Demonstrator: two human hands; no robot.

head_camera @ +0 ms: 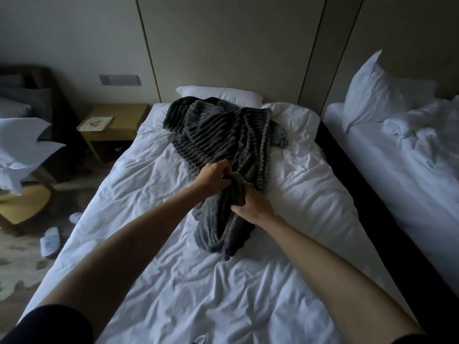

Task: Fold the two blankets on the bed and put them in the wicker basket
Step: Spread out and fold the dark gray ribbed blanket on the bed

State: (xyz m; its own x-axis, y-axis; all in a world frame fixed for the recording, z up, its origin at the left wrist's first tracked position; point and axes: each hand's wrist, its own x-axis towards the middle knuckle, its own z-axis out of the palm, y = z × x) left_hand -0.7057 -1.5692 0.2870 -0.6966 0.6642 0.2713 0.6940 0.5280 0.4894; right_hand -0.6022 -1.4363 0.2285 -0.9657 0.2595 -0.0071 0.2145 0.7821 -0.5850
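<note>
Both hands, left hand (214,175) at ten o'clock of right hand (250,204), clutch the bunched grey blanket (223,135) on the bed (149,194).

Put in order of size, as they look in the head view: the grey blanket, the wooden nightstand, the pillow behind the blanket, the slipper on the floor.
Largest to smallest:
1. grey blanket
2. nightstand
3. pillow, though the blanket hides part of it, so this place is unsure
4. slipper

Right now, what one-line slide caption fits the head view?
Left hand and right hand grip a crumpled dark grey ribbed blanket lying on the white bed.
</note>
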